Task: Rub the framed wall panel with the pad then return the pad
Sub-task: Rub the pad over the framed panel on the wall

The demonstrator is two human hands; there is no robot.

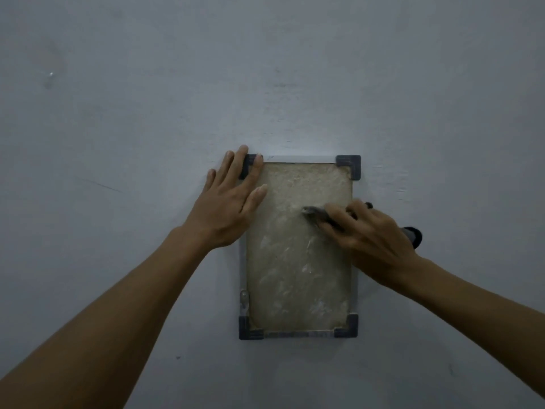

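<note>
Beige framed panel (298, 261) on wall, right hand (371, 234) grip pressing pad (317, 215), left hand (228, 199) flat, open.

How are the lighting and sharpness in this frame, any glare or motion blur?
Head view: dim, flat, bluish light with darker corners; a small bright patch on the wall above the framed panel; the pad under the right hand is smeared; the left hand reads fairly clearly; the whole image is soft.
</note>
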